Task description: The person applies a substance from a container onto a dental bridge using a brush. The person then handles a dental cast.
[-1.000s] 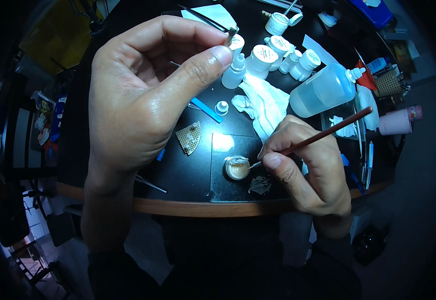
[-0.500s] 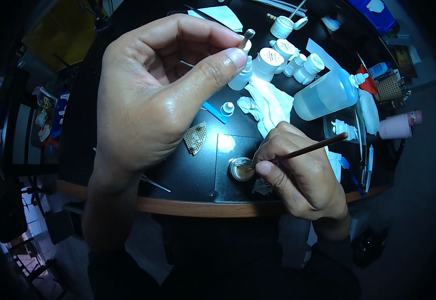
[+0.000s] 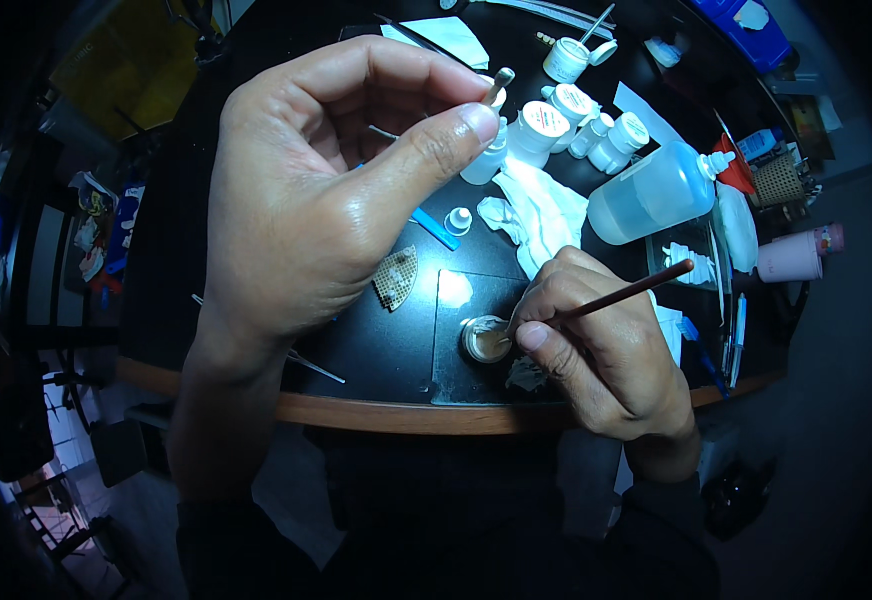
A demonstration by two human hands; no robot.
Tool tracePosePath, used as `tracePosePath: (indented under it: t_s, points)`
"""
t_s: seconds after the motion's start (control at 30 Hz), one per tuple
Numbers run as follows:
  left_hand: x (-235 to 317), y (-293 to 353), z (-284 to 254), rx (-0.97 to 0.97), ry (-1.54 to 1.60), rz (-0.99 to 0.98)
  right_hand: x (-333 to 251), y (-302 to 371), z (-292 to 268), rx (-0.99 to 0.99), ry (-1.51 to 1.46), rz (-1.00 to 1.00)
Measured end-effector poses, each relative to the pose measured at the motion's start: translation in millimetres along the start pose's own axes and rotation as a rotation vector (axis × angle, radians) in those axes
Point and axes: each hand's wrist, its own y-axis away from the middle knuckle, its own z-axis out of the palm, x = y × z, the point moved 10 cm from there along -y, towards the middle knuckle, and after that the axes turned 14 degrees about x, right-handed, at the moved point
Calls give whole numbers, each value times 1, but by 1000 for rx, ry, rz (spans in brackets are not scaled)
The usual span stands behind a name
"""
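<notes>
My left hand is raised over the table, thumb and fingertips pinching a small greyish metal-looking piece with a rounded top. Its lower part is hidden by my fingers. Lower and to the right, my right hand grips a slim brush with a reddish-brown handle, held like a pen. The brush's tip reaches into a small open jar with beige contents. That jar stands on a glass slab near the table's front edge.
Behind the slab lie a crumpled white tissue, a small dropper cap and a perforated wedge-shaped tray. Several white-lidded jars stand farther back. A translucent squeeze bottle lies on its side at right. Tweezers rest near the front edge.
My left hand has shifted slightly right and down with the small piece still pinched. My right hand and the brush stay almost where they were, tip in the jar.
</notes>
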Motion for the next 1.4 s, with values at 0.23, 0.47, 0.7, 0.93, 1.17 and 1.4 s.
tracePosePath:
  t_s: [0.23, 0.47, 0.7, 0.93, 1.17, 1.4]
  points:
    - [-16, 7, 2, 28, 113, -216, -2, 4, -37, 306, -231, 78]
    - [-36, 27, 28, -116, 201, -508, -33, 22, -78, 671, -107, -275]
    - [-42, 32, 38, -167, 207, -539, -54, 19, -70, 626, 162, -463]
    - [-36, 33, 38, -168, 238, -497, -57, 19, -68, 619, 179, -456]
    - [-36, 31, 38, -191, 194, -449, -56, 21, -68, 638, 167, -475]
    - [-33, 30, 39, -179, 199, -437, -59, 19, -70, 642, 174, -466]
